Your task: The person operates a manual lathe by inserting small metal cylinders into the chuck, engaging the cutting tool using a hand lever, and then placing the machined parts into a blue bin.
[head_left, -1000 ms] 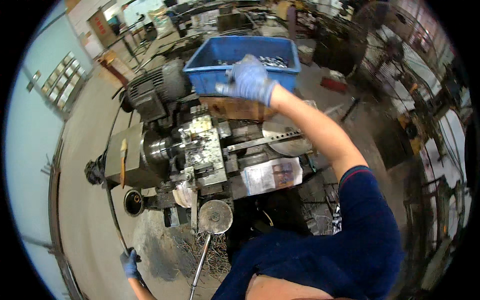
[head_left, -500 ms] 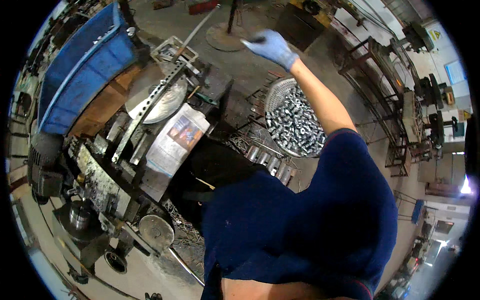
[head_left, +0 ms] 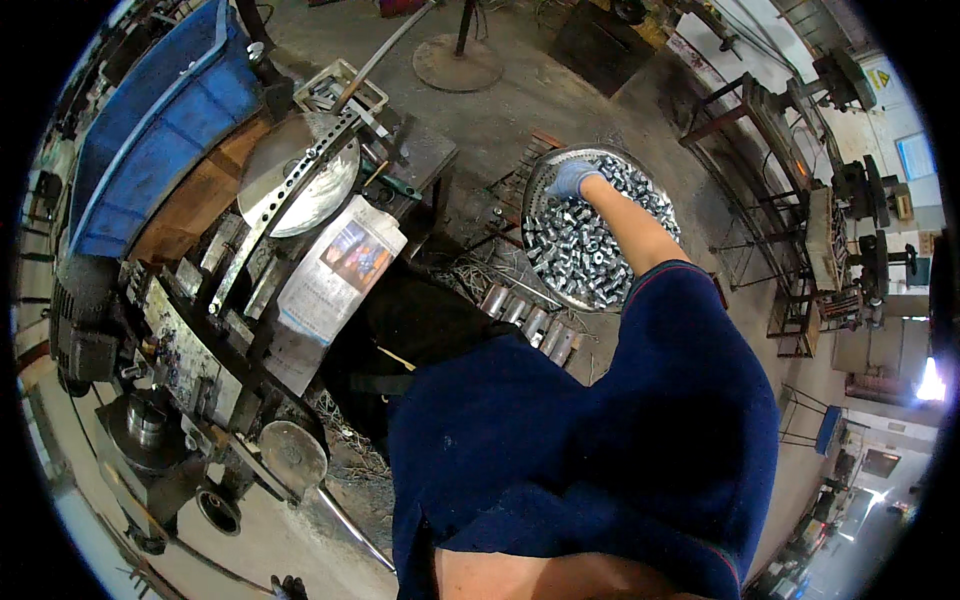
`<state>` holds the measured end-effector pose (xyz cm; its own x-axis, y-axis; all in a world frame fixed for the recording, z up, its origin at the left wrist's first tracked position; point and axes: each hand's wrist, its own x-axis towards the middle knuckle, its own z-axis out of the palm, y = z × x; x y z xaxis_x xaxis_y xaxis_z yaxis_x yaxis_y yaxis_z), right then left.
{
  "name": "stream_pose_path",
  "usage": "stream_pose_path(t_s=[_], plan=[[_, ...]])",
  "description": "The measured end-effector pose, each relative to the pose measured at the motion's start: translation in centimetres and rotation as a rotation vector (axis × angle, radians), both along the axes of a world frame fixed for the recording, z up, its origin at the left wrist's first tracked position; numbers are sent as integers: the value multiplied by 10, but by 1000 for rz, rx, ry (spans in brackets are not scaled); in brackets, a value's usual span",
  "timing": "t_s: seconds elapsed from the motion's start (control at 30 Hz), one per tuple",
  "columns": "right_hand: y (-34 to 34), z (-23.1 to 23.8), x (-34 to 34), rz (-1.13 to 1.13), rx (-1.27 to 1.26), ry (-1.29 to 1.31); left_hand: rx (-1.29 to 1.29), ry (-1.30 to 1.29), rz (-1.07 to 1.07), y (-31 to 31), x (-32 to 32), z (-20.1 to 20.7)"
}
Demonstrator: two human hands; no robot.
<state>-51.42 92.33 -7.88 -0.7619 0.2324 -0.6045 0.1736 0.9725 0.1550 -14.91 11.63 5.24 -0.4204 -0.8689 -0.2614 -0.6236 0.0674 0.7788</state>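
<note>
My right hand [head_left: 575, 180], in a light blue glove, reaches down into a round metal basin [head_left: 538, 182]. The basin is heaped with short shiny metal sleeves [head_left: 590, 245]. The glove touches the pile near the basin's left side. Its fingers point down and are mostly hidden, so whether they grip a piece does not show. At the lower edge, left of my body, dark gloved fingertips that look like my left hand [head_left: 288, 588] are just visible, spread apart with nothing seen in them; the rest is cut off.
On the left stands a greasy machine with a perforated bar [head_left: 290, 195], a round metal disc [head_left: 320, 200] and a newspaper sheet [head_left: 335, 270]. Behind it is a blue bin [head_left: 150, 140]. Larger metal cylinders [head_left: 535, 325] lie near the basin. Racks [head_left: 750, 130] line the right.
My right hand has come down from above the floor beyond the basin into the metal sleeves. The whole view has shifted slightly.
</note>
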Motion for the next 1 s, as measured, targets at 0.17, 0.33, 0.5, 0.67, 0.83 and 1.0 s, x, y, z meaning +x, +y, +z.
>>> stream_pose_path(t_s=[0.17,0.33,0.5,0.67,0.83,1.0], plan=[[3,-13,-13,41,-29,-94,18,16,19,-2,7,1],[4,-26,-21,79,-53,-43,57,90,21,-12,25,10],[-14,42,-21,-142,-145,295,188,214,259,-75,69,-32],[-73,137,-7,-371,-1025,735,184,196,-18,-76,59,-21],[-272,221,-33,353,-1230,705,73,145,-24,-77,55,-18],[-496,267,-11,1192,-1287,562,-196,-135,-28,-74,65,-24]])
